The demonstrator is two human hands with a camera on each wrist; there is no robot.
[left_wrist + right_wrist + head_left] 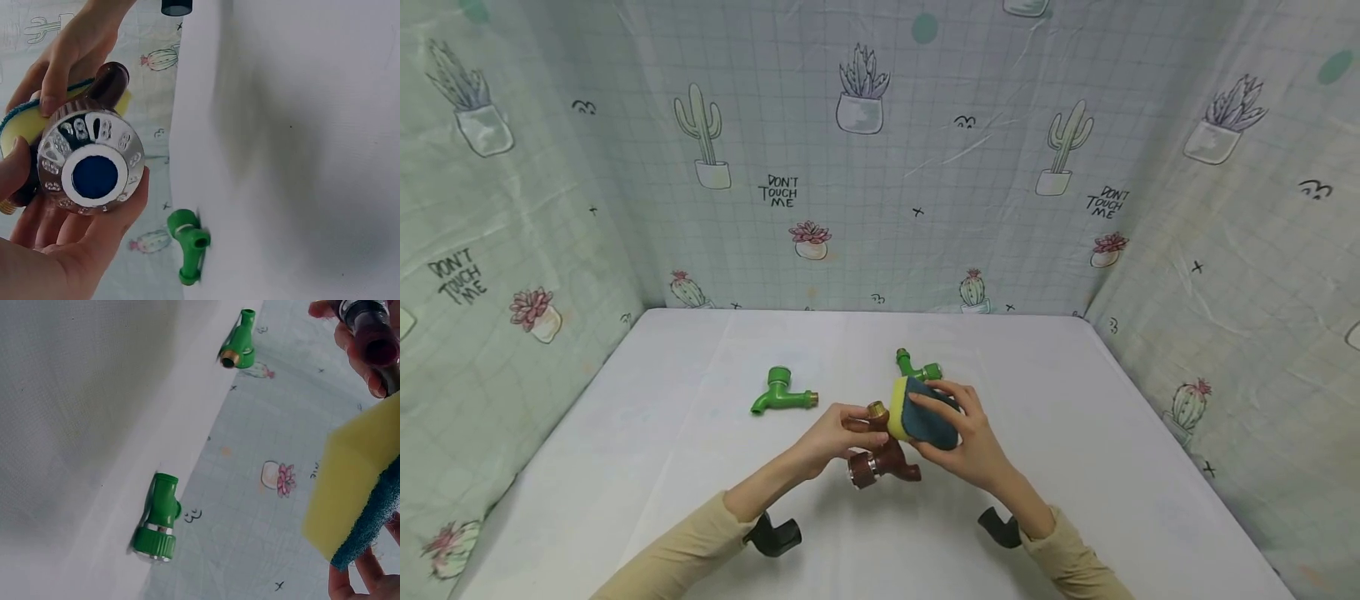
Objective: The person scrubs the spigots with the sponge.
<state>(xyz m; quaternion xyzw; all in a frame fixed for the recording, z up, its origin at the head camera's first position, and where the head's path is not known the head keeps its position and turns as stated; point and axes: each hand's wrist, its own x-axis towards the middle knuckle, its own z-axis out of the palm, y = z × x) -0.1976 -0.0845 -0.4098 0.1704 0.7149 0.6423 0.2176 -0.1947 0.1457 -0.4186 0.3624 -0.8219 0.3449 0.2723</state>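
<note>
A brown faucet with a brass threaded end is held above the table in my left hand, fingers and thumb wrapped about its body. In the left wrist view the faucet's silver-rimmed knob with a dark blue centre faces the camera. My right hand grips a sponge, yellow on one side and dark teal on the scouring side. The sponge's yellow face lies against the faucet near its threaded end. In the right wrist view the yellow side shows large beside the faucet.
Two green faucets lie on the white table, one at the left and the other behind the sponge. Black pipe-like pieces sit near each forearm, one left, one right. Cactus-printed cloth walls the back and sides.
</note>
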